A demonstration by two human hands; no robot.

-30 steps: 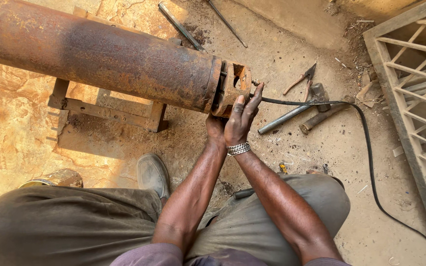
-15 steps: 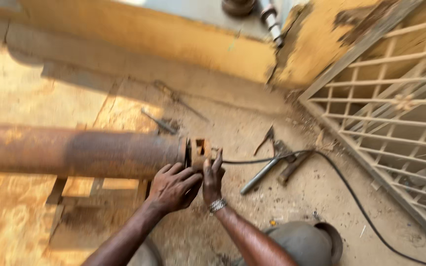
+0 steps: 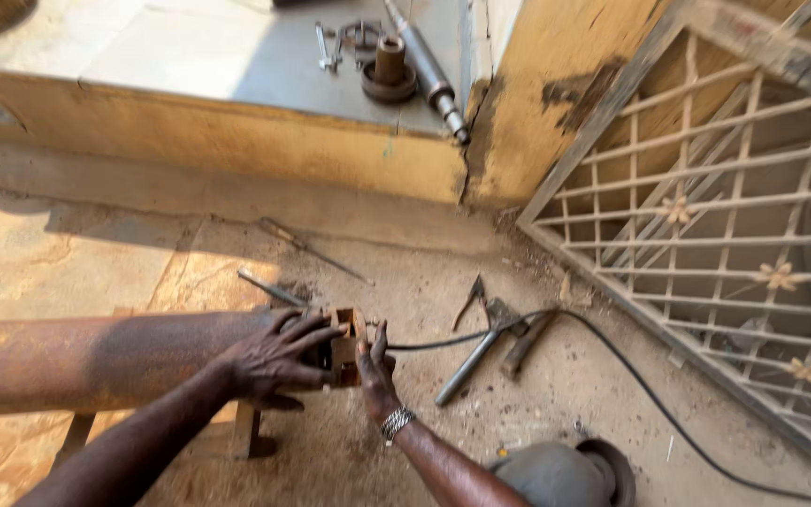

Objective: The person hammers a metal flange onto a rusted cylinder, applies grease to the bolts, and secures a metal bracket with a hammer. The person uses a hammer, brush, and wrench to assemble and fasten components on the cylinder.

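Rusty pipe (image 3: pixel 96 361) lies across a low stand on the sandy floor | our left hand (image 3: pixel 279 361) now clasps its end fitting (image 3: pixel 344 347), fingers spread | our right hand (image 3: pixel 375 371) cups it from below | view has tilted up, showing the ledge (image 3: pixel 218 141) and metal grille (image 3: pixel 725 244).

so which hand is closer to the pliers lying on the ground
Right. The right hand, at the open end of the rusty pipe, is on the side facing the pliers. The left hand grips the pipe end from the far side, farther from them.
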